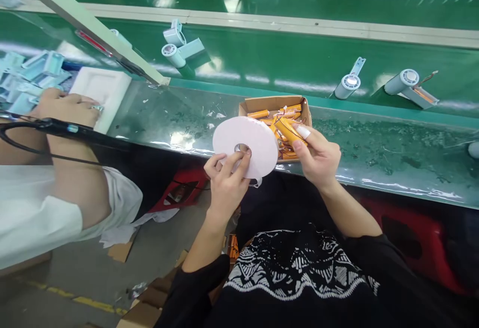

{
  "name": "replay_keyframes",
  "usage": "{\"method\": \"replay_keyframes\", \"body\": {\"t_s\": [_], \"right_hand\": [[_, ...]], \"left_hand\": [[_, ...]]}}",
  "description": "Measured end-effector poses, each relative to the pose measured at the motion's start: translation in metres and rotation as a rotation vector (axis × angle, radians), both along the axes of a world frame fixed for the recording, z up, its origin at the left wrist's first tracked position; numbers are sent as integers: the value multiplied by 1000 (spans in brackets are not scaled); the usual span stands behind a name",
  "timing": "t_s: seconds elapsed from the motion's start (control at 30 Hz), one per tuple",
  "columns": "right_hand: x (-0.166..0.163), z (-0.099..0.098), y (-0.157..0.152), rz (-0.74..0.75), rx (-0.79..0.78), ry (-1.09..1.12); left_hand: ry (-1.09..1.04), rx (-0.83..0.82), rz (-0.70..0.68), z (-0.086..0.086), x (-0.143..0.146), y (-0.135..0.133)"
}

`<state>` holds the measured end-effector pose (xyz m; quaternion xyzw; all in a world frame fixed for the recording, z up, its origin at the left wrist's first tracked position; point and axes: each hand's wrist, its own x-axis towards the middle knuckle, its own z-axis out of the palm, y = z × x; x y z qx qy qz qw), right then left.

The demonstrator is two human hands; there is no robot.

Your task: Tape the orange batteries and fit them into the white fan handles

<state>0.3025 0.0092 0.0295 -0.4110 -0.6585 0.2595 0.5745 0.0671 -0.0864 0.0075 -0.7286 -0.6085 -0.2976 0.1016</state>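
Observation:
My left hand (229, 183) is closed on a flat roll of white tape (258, 141), with fingertips at the hole of its core. A loose tape end hangs from the roll's lower edge. Between the thumb and fingers of my right hand (321, 157) is an orange battery (287, 131) with thin dark wires. A small white piece, apparently tape, covers a fingertip of that hand. Directly behind both hands stands an open cardboard box (275, 102) with several more orange batteries (258, 114) inside. The roll overlaps the box's left side.
A co-worker's hand (69, 108) rests at left beside a white foam tray (107, 86) and a pile of light-blue housings (22, 81). Light-blue fan units (348, 86) stand on the green belt (262, 59). A slanted metal post (93, 29) rises at left.

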Motion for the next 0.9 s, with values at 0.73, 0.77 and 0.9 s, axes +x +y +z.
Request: {"method": "replay_keyframes", "body": {"t_s": [0.73, 0.77, 0.9], "right_hand": [[7, -16, 9, 211, -514, 539], [0, -24, -1, 117, -455, 598], [-10, -31, -20, -9, -257, 640]], "left_hand": [[54, -3, -135, 17, 6, 23], [39, 32, -124, 12, 16, 22], [-65, 135, -93, -1, 53, 16]]}}
